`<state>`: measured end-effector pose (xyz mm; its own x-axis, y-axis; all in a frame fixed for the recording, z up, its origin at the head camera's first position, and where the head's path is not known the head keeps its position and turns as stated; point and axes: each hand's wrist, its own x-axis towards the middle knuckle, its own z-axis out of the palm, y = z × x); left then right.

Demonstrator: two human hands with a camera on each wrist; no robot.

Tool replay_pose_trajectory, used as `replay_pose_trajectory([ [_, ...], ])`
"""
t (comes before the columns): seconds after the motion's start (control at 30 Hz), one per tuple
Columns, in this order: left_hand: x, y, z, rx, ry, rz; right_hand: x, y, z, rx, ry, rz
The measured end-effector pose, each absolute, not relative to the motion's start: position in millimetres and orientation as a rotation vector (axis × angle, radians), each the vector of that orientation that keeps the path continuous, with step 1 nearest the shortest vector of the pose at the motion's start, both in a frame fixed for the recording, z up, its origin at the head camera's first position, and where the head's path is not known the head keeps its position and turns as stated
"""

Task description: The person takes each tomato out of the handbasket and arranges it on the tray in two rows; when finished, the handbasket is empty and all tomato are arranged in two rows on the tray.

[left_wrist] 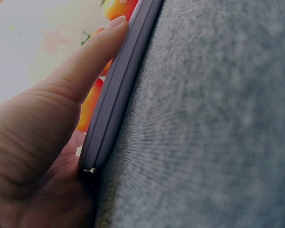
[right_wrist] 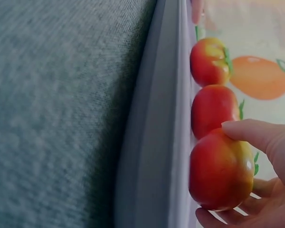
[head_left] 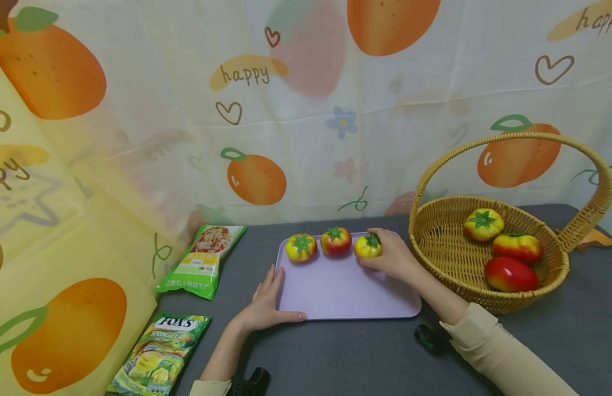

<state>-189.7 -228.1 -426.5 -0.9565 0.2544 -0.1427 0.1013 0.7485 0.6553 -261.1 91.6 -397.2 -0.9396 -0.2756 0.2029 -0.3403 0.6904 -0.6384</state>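
A lilac tray (head_left: 335,291) lies on the dark table and bears three red-and-yellow tomatoes with green tops in a row near its far edge. My right hand (head_left: 392,256) holds the rightmost tomato (head_left: 367,247), thumb on one side and fingers around the other; in the right wrist view that tomato (right_wrist: 221,171) touches or nearly touches the tray. To its left sit the middle tomato (head_left: 335,242) and the left tomato (head_left: 301,248). At the tray's near left corner rests my left hand (head_left: 266,308), fingers straight along the left side and thumb (left_wrist: 99,47) against the front rim.
On the right stands a wicker basket (head_left: 435,220) with a tall handle, holding a yellow tomato (head_left: 484,224), a red-and-yellow fruit (head_left: 517,247) and a red fruit (head_left: 511,274). Left of the tray lie a green snack bag (head_left: 202,261) and a Fox's candy bag (head_left: 159,355). A printed cloth hangs behind.
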Motion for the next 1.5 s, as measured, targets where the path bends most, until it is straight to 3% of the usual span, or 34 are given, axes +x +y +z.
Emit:
replay_pose_trajectory([
  [0.93,-189.7,-225.7,-425.2,0.297,2.725,1.006,-268.6,88.5,-399.4,0.415,-2.797,1.125],
  [1.5,-189.5,-228.0,-426.1,0.277,2.712,1.015,-251.6,87.6,-385.6,0.545,-2.645,0.998],
])
